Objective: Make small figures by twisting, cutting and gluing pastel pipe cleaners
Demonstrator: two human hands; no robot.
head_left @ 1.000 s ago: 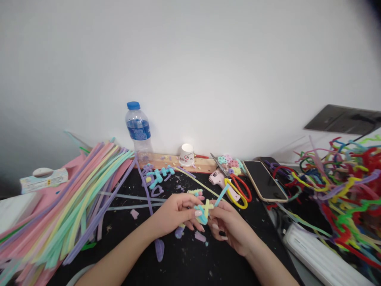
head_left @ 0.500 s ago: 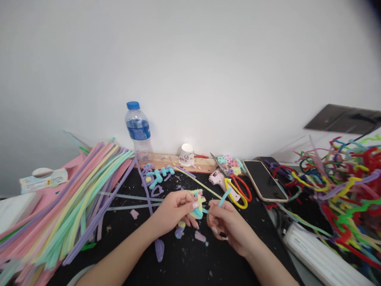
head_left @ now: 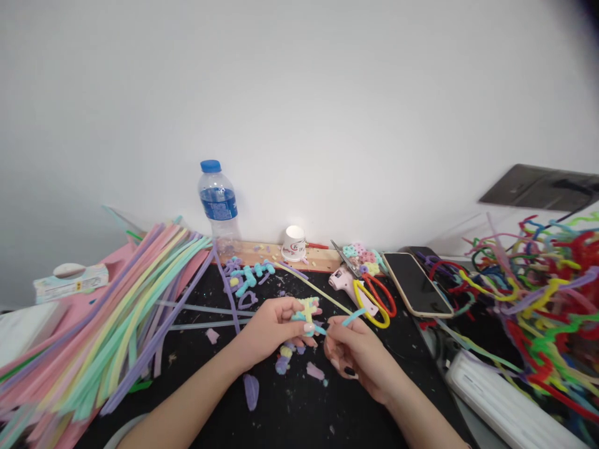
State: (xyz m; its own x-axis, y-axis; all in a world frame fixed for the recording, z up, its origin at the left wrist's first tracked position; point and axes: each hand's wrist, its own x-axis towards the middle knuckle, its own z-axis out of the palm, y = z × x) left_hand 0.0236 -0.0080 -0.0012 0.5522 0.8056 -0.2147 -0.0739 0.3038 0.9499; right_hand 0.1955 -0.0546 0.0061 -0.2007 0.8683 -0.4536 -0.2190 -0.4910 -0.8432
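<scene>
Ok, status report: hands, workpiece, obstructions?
Left fingers hold yellow-blue fuzzy piece. Right fingers hold blue fuzzy strip. Red-yellow-handled metal scissors beyond, not blocking.

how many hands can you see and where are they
2. The left hand holds a yellow-and-blue fuzzy piece; the right hand, beside it, pinches a blue strip. Both are over the black surface; no others show.

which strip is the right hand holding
The blue strip, its tip poking out above the right hand; the lone yellow strip lies beyond that hand, and the pastel strips are heaped at left.
</scene>
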